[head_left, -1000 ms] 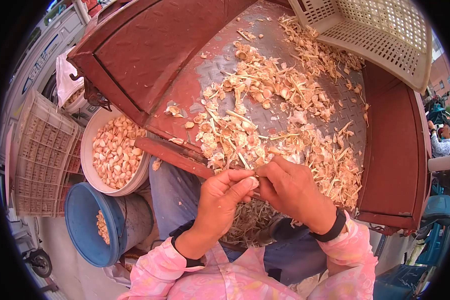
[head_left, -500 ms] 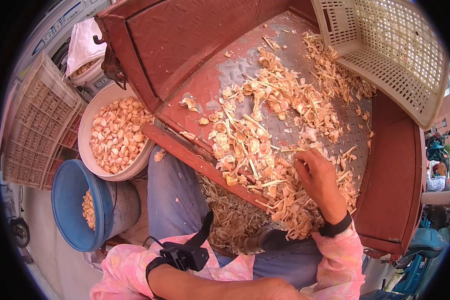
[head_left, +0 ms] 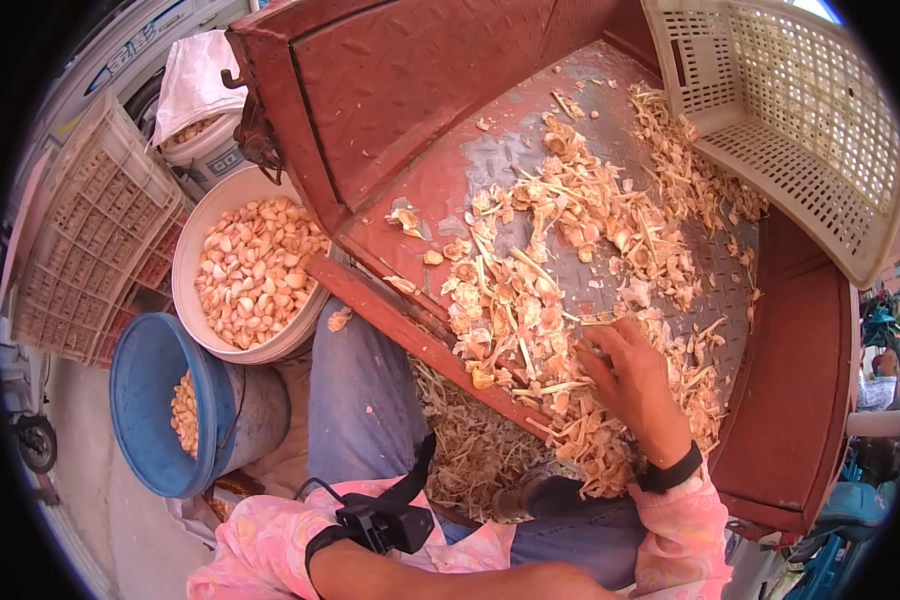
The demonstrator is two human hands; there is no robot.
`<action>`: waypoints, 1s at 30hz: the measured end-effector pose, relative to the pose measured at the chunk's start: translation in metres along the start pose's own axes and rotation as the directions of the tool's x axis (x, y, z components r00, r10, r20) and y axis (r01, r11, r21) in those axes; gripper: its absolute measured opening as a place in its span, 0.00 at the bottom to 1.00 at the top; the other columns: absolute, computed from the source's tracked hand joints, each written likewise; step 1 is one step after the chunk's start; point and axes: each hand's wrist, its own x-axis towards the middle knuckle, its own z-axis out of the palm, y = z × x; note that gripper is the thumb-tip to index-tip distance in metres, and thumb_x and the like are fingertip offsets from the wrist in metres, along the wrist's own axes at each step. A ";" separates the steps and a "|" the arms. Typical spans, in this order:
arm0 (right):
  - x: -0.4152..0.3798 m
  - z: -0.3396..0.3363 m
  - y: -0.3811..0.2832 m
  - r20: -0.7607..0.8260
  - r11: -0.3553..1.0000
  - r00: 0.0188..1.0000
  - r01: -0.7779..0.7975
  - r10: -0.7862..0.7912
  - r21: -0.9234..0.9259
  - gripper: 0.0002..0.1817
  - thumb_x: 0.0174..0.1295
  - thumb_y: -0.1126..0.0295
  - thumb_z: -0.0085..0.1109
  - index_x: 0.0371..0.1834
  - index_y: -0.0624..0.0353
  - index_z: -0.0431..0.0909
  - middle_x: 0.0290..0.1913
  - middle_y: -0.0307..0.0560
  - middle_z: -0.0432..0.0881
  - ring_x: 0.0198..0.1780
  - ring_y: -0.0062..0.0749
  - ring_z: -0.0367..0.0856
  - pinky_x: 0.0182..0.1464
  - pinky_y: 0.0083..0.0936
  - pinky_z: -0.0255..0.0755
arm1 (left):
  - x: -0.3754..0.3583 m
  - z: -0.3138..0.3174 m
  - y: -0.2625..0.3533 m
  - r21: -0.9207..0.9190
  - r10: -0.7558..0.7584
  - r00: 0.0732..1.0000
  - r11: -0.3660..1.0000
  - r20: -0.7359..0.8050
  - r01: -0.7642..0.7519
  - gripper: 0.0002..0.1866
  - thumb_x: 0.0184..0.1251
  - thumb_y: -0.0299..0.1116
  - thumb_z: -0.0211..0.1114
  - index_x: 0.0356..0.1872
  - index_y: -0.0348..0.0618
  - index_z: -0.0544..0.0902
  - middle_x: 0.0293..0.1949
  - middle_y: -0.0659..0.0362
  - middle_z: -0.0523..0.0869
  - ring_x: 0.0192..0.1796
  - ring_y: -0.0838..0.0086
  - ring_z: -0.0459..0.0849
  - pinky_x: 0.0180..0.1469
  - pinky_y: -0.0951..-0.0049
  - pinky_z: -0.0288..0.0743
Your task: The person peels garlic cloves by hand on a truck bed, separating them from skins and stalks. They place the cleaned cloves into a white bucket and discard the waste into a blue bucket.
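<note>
Among the papery husks (head_left: 505, 310) on the red cart bed (head_left: 455, 210), our right hand (head_left: 632, 378) works alone, fingers loosely curled; we cannot tell whether they hold anything. A second ago both hands pinched together; now our left forearm (head_left: 440, 582) crosses low, left hand out of view, so that joint grip has ended. Cloves (head_left: 255, 275) heap the white bucket (head_left: 186, 285).

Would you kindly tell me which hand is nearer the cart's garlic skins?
Right. The right hand is at the skins; the left forearm lies away from them, hand out of view.
</note>
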 end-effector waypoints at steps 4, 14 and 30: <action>-0.002 -0.004 0.002 0.055 0.998 0.997 0.056 -0.056 -0.013 0.14 0.55 0.69 0.62 0.46 0.53 0.77 0.36 0.47 0.76 0.33 0.46 0.80 0.32 0.38 0.73 | -0.049 -0.024 0.045 0.640 0.573 0.661 0.747 -0.486 -0.177 0.11 0.64 0.28 0.61 0.43 0.29 0.78 0.36 0.49 0.82 0.34 0.82 0.79 0.34 0.87 0.70; 0.001 0.002 0.000 -0.038 0.876 0.999 0.049 -0.035 0.480 0.08 0.56 0.75 0.61 0.38 0.57 0.77 0.34 0.47 0.79 0.35 0.42 0.80 0.37 0.30 0.74 | -0.079 -0.112 0.059 0.863 0.748 0.458 0.309 -0.480 0.400 0.18 0.67 0.27 0.57 0.57 0.33 0.74 0.54 0.53 0.77 0.53 0.72 0.78 0.57 0.73 0.69; 0.003 -0.033 0.029 -0.332 0.872 0.943 0.133 0.035 0.471 0.11 0.60 0.72 0.60 0.45 0.62 0.78 0.41 0.51 0.80 0.44 0.41 0.79 0.47 0.32 0.72 | 0.038 -0.120 -0.007 0.039 0.133 0.831 0.990 -0.540 -0.133 0.14 0.71 0.30 0.56 0.51 0.32 0.76 0.37 0.57 0.82 0.29 0.84 0.76 0.29 0.86 0.69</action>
